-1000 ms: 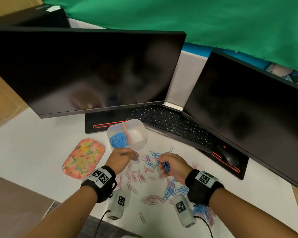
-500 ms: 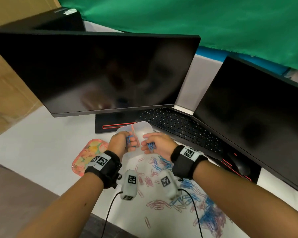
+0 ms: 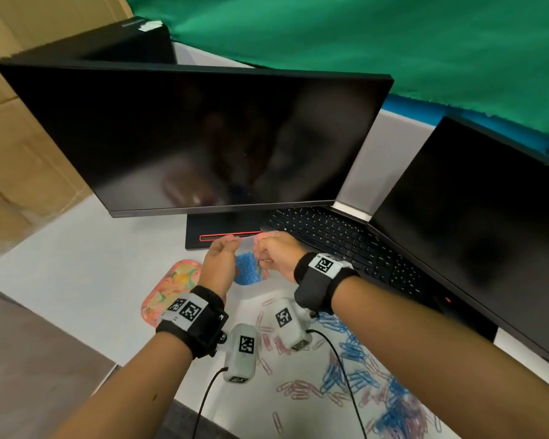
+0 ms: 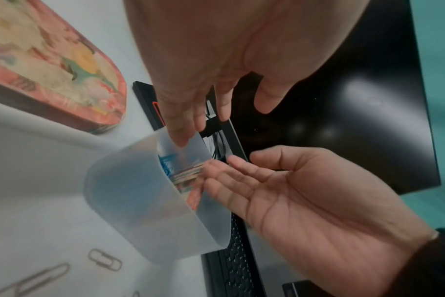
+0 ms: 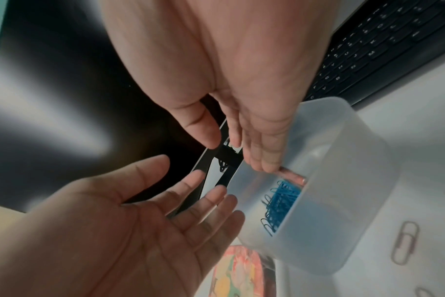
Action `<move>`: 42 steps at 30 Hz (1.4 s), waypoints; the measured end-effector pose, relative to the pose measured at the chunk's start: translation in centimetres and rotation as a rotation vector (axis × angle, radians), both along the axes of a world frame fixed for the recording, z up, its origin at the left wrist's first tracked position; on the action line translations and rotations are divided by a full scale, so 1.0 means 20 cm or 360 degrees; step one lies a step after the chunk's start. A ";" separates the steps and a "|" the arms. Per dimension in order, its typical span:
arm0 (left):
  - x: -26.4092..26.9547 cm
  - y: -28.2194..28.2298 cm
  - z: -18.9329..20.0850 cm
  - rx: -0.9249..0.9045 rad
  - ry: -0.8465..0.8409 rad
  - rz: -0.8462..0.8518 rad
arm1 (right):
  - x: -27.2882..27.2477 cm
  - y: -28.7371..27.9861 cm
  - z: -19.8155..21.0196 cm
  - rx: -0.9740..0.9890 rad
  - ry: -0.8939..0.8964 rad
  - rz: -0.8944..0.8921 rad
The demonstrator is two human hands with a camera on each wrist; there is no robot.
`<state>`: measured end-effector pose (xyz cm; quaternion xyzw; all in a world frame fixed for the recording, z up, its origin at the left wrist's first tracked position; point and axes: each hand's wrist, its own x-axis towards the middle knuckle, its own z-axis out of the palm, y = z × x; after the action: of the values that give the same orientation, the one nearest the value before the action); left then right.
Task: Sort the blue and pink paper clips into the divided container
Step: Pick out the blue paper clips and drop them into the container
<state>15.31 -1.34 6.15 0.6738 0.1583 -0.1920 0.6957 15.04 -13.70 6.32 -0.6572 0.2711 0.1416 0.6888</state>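
A translucent white divided container (image 5: 343, 180) stands in front of the left monitor's base, mostly hidden by my hands in the head view. Blue paper clips (image 3: 246, 269) fill its left compartment (image 5: 282, 199), beside a pink divider (image 5: 292, 176). My left hand (image 3: 221, 258) and right hand (image 3: 274, 253) hover together over its rim. In the wrist views both palms are open and empty, with straight fingers: left hand (image 4: 224, 112), right hand (image 5: 235, 140). Loose pink clips (image 3: 295, 389) and blue clips (image 3: 352, 353) lie scattered on the white desk below my forearms.
A floral tray (image 3: 168, 289) lies left of the container. Two dark monitors (image 3: 203, 137) (image 3: 476, 232) rise behind, with a black keyboard (image 3: 330, 236) under them. A denser heap of mixed clips (image 3: 400, 416) sits at the lower right. The desk's front edge runs at the lower left.
Both hands rose from the scattered clips to the container with blue clips pinched in them. The clips have left the fingers, and both hands have spread open over the rim.
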 end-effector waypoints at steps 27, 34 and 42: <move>-0.29 -0.26 -0.41 0.1757 -0.1319 -0.2162 | -0.84 -0.60 -0.35 -0.1371 0.0167 0.0385; -0.34 -0.19 -0.41 0.1548 -0.1117 -0.1962 | -0.60 -0.53 -0.35 -0.1482 0.0043 0.0583; -0.36 -0.14 -0.36 0.1137 -0.0772 -0.1536 | -0.46 -0.44 -0.42 -0.1627 0.0031 0.0857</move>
<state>8.13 -4.11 -1.03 0.8835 -0.2698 -0.2611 0.2802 5.77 -22.47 -2.17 -0.9510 0.1347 0.1691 0.2210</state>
